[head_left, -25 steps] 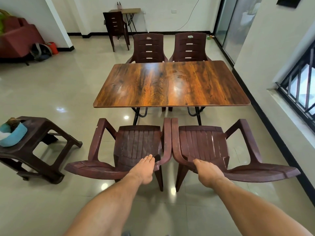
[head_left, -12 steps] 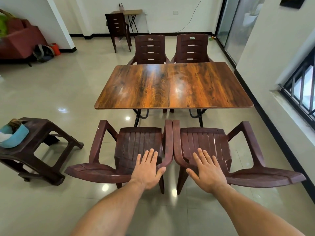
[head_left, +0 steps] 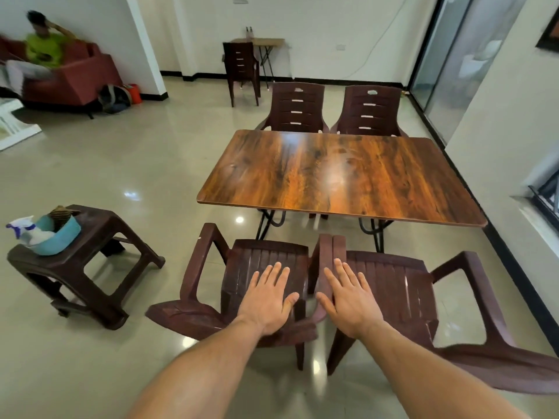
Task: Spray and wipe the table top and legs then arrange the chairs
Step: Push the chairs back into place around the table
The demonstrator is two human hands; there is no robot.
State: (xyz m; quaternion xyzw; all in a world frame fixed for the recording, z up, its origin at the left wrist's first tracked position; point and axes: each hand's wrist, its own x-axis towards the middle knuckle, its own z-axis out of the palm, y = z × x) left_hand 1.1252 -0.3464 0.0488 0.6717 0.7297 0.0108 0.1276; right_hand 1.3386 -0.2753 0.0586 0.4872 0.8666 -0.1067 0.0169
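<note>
Upper left of the frame: a person (head_left: 45,46) in a green top sits on a red sofa (head_left: 81,80) against the wall.

Lower left: a dark plastic stool (head_left: 102,228) carries a blue basin (head_left: 60,240). A spray bottle (head_left: 22,229) lies across the basin's left rim. A brown woven item sits inside, too small to identify.

Lower centre: the left near chair (head_left: 266,252) and the right near chair (head_left: 402,285) stand side by side at the near edge of the desk (head_left: 332,173). Both face it, and their inner armrests touch.

Your left hand (head_left: 267,300) is released. Its fingers are straight and slightly spread, palm down over the left near chair's backrest, grasping nothing. Your right hand (head_left: 351,300) is released in the same way, palm down over the right near chair's backrest, close to its inner armrest. You cannot tell whether either palm presses on the plastic.

Centre: the desk has a glossy wood-grain top on black metal legs. Beyond its far edge, two far chairs (head_left: 298,107) stand side by side, facing you.

Top centre: a fifth chair (head_left: 240,65) stands beside a small folding table (head_left: 266,42) at the wall.
</note>
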